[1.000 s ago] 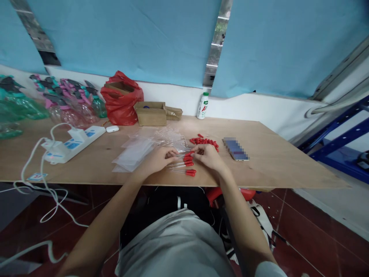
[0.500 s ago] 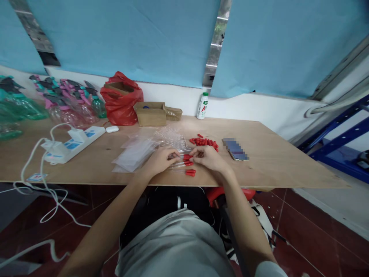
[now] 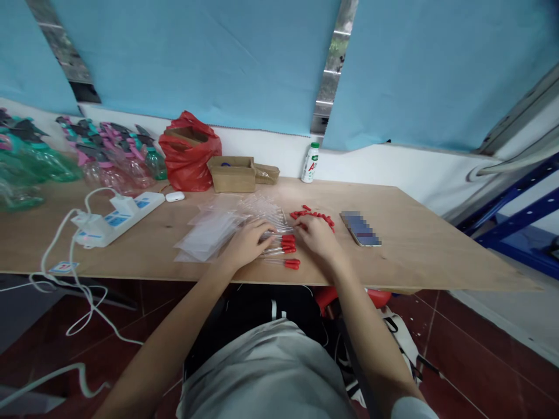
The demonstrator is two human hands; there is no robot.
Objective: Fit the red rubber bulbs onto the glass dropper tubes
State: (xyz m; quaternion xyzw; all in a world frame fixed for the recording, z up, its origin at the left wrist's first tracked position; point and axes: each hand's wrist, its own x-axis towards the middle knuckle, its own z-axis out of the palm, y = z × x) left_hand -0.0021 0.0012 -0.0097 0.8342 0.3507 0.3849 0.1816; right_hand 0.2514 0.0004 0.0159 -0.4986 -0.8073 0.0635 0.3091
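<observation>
My left hand [image 3: 248, 243] rests on the table with curled fingers and thumb around thin glass stems. At its fingertips lie several glass droppers with red rubber bulbs [image 3: 288, 238]; another pair of droppers [image 3: 292, 263] lies nearer the front edge. Just beyond, a row of bare glass tubes [image 3: 279, 218] spreads on clear plastic. My right hand [image 3: 321, 235] is at the near left side of a pile of loose red rubber bulbs [image 3: 323, 217], fingers bent together. Whatever is in its fingertips is hidden.
Clear plastic bags [image 3: 201, 241] lie left of my left hand. A phone [image 3: 360, 228] is to the right. Behind stand a white bottle [image 3: 310, 164], a cardboard box [image 3: 233, 177] and a red plastic bag [image 3: 192, 163]. A power strip [image 3: 116, 224] and spray bottles [image 3: 131, 169] are left.
My right hand has left the red-bulbed droppers and moved slightly up and right to the loose bulbs. The left hand stays by the glass tubes. The whole view has shifted slightly.
</observation>
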